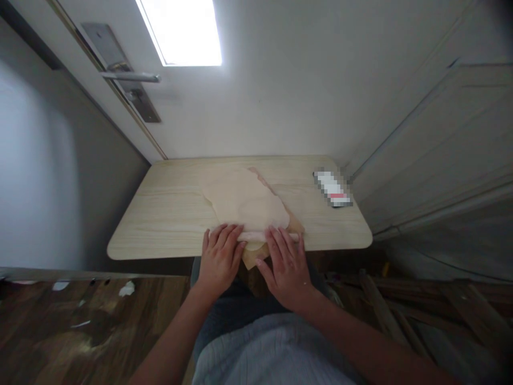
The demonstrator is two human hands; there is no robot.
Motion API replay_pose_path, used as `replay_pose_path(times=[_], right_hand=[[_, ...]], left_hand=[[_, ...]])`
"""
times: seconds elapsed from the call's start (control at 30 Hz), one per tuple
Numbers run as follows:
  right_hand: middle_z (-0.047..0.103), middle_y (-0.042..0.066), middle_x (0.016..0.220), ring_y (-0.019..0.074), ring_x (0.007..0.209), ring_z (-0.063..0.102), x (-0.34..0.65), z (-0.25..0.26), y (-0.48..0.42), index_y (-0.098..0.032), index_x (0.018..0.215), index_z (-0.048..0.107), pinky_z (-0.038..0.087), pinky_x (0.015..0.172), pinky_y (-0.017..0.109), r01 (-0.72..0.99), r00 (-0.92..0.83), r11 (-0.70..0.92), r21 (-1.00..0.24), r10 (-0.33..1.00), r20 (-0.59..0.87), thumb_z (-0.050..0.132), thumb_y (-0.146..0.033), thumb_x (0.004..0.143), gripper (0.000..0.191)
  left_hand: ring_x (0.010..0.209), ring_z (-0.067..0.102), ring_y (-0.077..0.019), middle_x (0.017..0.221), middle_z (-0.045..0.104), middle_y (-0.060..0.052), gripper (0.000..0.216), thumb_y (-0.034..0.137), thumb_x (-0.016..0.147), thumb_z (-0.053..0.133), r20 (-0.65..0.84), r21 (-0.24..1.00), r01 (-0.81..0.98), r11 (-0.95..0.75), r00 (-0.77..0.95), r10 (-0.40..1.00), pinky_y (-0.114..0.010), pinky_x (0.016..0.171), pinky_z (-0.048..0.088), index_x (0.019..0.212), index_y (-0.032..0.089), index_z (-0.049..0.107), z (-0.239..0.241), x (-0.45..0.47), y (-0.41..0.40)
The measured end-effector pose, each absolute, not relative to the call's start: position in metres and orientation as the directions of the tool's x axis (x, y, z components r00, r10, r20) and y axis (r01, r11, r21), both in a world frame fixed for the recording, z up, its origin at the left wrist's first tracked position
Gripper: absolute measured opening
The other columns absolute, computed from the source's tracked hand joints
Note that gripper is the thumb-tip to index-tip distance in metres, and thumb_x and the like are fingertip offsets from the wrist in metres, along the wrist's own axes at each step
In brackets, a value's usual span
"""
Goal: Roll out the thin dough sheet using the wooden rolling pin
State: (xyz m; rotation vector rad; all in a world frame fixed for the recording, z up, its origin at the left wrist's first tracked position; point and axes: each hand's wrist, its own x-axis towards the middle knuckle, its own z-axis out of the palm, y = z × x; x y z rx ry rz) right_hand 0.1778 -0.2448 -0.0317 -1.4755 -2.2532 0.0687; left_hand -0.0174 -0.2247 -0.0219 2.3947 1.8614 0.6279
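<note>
A thin, pale, irregular sheet that looks like dough [248,195] lies on the table. Brown paper [256,255] pokes out from under it on the right and at the front, hanging over the near edge. Along the sheet's near side runs a slim pale roll [252,236]; I cannot tell whether it is a stick or a rolled-up edge. My left hand [220,254] rests its outstretched fingers on the roll's left end. Toward the right end, my right hand [286,262] lies with fingers spread over the roll, thumb out to the side.
The light wooden table [160,214] has rounded corners and stands against a white door [280,96] with a metal handle [132,77]. A phone [332,187], blurred out, lies at the table's right. Wooden slats [385,310] stand low on the right. White scraps [127,289] lie on the floor.
</note>
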Motion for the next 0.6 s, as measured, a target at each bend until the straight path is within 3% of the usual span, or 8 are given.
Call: replay_pose_path(times=[0.17,0.37,0.5,0.6], right_hand=[[0.059,0.01,0.137,0.0304,0.132,0.045,0.187,-0.027,-0.235,-0.021,0.136,0.054,0.019,0.117,0.058,0.835,-0.288,0.422,-0.352,0.882,0.373,0.054,-0.041,0.094,0.047],[0.068,0.007,0.105,0.0258,0.104,0.057,0.203,-0.014,-0.204,-0.024,0.11,0.069,0.041,0.099,0.044,0.806,-0.316,0.445,-0.391,0.881,0.351,0.065,-0.026,0.085,0.026],[0.069,0.007,0.101,0.0254,0.101,0.058,0.22,-0.015,-0.188,-0.023,0.105,0.07,0.044,0.091,0.04,0.833,-0.252,0.373,-0.409,0.913,0.32,0.066,-0.03,0.086,0.02],[0.069,0.008,0.103,0.0255,0.1,0.059,0.235,-0.023,-0.177,-0.019,0.107,0.069,0.046,0.09,0.039,0.837,-0.143,0.282,-0.468,0.94,0.31,0.065,-0.034,0.087,0.025]], left_hand=[[0.122,0.052,-0.0268,0.126,0.065,-0.008,0.033,0.034,0.098,0.046,0.286,0.286,0.91,-0.301,0.219,0.933,-0.057,0.118,0.022,0.128,0.025,0.059,-0.021,-0.02,-0.226],[0.122,0.053,-0.0247,0.125,0.066,-0.006,0.031,0.032,0.097,0.049,0.313,0.274,0.876,-0.398,0.31,0.898,-0.055,0.12,0.019,0.127,0.027,0.059,-0.008,-0.017,-0.219],[0.134,0.045,-0.0264,0.139,0.056,-0.013,0.05,0.038,0.095,0.054,0.495,0.324,0.904,-0.279,0.089,0.864,-0.051,0.118,0.026,0.141,0.021,0.045,-0.005,-0.022,-0.211],[0.139,0.041,-0.0273,0.146,0.052,-0.015,0.057,0.041,0.096,0.051,0.465,0.325,0.916,-0.235,0.061,0.883,-0.052,0.117,0.028,0.147,0.02,0.037,-0.012,-0.024,-0.213]])
